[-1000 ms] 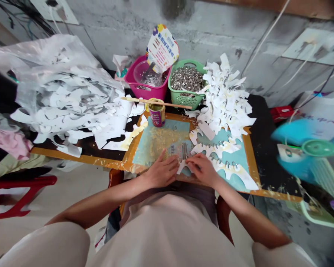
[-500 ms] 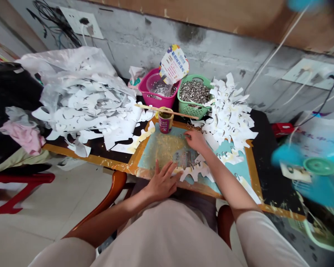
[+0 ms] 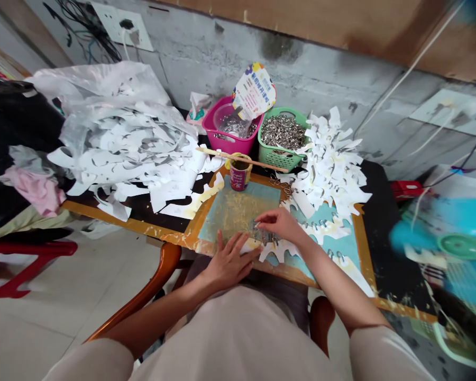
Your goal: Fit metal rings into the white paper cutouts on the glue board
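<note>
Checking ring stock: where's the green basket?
Head view, upper centre: the green plastic basket stands between the pink tub, to its left, and the white paper cutouts, to its right.

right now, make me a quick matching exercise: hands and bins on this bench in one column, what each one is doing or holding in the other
Column 1
1. left hand
2. right hand
3. green plastic basket
4. pink plastic tub

Column 2
A. holds a clear plastic bowl
B. fingertips at a cluster of small rings
C. lies flat against white cut paper
D. heaped with metal rings

Pairs: 1-C, 2-B, 3-D, 4-A
</note>
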Demonstrator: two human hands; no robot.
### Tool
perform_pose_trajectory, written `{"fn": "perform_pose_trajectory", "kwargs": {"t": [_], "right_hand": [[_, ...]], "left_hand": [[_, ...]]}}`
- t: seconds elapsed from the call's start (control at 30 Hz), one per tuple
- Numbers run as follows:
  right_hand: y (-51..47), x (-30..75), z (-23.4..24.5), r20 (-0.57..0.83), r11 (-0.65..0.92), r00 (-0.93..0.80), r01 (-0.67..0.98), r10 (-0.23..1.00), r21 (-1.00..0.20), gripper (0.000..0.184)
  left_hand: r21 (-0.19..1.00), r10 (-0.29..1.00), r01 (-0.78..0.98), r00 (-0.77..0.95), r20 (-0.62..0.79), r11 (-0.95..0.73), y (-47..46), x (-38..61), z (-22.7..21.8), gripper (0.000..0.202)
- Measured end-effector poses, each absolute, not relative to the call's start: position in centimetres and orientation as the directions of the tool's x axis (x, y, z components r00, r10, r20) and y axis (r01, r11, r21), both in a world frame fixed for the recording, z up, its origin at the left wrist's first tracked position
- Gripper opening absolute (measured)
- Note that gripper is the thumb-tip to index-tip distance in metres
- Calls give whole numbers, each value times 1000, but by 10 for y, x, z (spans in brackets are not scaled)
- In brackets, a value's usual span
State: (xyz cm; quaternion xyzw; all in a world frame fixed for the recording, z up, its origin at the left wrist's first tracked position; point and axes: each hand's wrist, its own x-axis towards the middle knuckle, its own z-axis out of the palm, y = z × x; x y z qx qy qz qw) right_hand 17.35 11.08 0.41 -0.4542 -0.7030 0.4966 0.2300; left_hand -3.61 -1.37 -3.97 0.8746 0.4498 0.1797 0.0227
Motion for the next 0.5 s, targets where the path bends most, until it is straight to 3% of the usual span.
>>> {"fn": "perform_pose_trajectory", "kwargs": {"t": [0.13, 0.27, 0.4, 0.5], "right_hand": [[89, 187, 4, -113, 87, -466, 386, 878, -918, 21], [81, 191, -2, -133, 37, -470, 336, 873, -941, 29], [73, 186, -6, -109, -9, -388, 250, 915, -968, 26], [66, 177, -7, -79, -7, -339, 207, 937, -978, 22]], "left_hand": [[342, 801, 727, 506, 320, -595, -16, -44, -42, 56], [529, 849, 664, 411, 333, -529, -15, -49, -38, 70], [622, 885, 629, 335, 324, -466, -11, -49, -28, 40], [708, 931, 608, 176, 320, -359, -8, -50, -24, 31]]}}
